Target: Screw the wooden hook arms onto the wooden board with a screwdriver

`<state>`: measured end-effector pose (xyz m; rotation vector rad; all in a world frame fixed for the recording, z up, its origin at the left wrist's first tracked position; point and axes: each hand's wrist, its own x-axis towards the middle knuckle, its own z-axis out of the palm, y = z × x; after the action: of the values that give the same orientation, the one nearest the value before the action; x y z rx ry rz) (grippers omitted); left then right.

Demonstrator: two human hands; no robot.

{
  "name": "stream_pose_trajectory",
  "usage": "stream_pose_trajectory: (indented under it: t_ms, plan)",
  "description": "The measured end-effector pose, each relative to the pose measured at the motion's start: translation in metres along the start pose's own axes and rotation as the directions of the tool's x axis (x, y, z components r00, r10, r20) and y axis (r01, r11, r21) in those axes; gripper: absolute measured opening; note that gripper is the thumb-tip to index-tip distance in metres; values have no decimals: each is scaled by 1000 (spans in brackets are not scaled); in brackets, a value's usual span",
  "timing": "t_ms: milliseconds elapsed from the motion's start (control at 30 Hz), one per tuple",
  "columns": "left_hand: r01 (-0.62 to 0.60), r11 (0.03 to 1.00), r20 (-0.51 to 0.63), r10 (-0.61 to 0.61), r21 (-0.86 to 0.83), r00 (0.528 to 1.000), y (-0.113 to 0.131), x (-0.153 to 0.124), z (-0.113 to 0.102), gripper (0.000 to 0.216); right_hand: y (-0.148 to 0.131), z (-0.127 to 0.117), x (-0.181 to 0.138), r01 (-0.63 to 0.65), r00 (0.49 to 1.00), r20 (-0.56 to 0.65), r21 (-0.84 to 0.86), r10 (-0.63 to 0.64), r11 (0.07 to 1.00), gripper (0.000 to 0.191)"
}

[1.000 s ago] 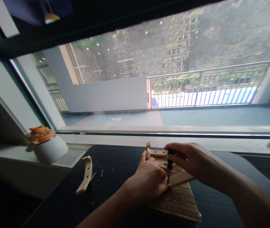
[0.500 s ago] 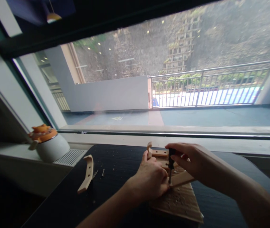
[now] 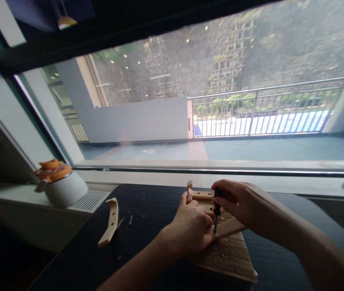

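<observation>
Screwdriver (image 3: 217, 209) stands almost upright in your right hand (image 3: 244, 206). The fingers of this hand are closed around its dark handle, and the metal tip touches a wooden slat (image 3: 231, 227). Your left hand (image 3: 190, 232) lies just beside the tip, with the fingers curled, and it presses the near end of the slat down. The slat rests across a wooden board (image 3: 226, 258), which lies flat on the dark tabletop (image 3: 150, 214) and has many small wood shavings on it. Behind your left hand there is a curved wooden part with holes (image 3: 200, 195); it touches the other pieces, but you cannot see how it is joined to them.

Well apart to the left, a second curved wooden piece (image 3: 110, 222) stands on its edge on the tabletop. Two small screws (image 3: 125, 221) lie just beside it, and some crumbs of wood are around them. On the window sill at the far left stands a white pot with an orange lid (image 3: 61, 186), next to a vent grille (image 3: 89, 201).
</observation>
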<state>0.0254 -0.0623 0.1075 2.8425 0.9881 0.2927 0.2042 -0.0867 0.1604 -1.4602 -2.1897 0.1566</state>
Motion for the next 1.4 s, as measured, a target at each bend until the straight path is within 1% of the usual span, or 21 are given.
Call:
stream_pose_trajectory:
  t_ms: [100,333,533,667,833,933,1100,1233,1300,1400]
  plan:
    - [3,1000,-18,-2,3,1000,0,0,-1,17,-1,2,0,-7,1000,-16,-2,7,1000,25]
    - [-4,1000,-16,4,-1,1000,0,1,0,19,-4,0,-1,57,998,12,46,-57,997,23]
    - [13,1000,14,-14,23,1000,1,1,-2,16,1,-1,1,32,999,22,77,-34,997,19]
    - [11,999,9,-12,39,1000,0,1,-1,17,4,-2,1,10,999,32,75,-12,997,19]
    - [9,999,-13,-9,33,1000,-1,0,2,18,4,-5,-1,-7,999,36,55,6,998,18]
    - [15,999,-1,-15,30,1000,0,-1,2,18,4,-6,-2,-8,999,36,36,7,999,16]
    - [22,999,13,-23,29,1000,1,0,0,18,6,-5,-2,-42,998,37,-15,43,999,15]
    - [16,1000,-5,-16,7,1000,0,0,0,17,2,-4,-2,13,1000,8,28,-13,1000,20]
    - [15,1000,-4,-15,1,1000,0,0,0,17,-1,-4,-3,38,999,31,73,-41,997,20]
    - [9,1000,10,-9,-5,1000,0,0,0,18,-4,-5,-5,38,997,61,102,-45,994,21]
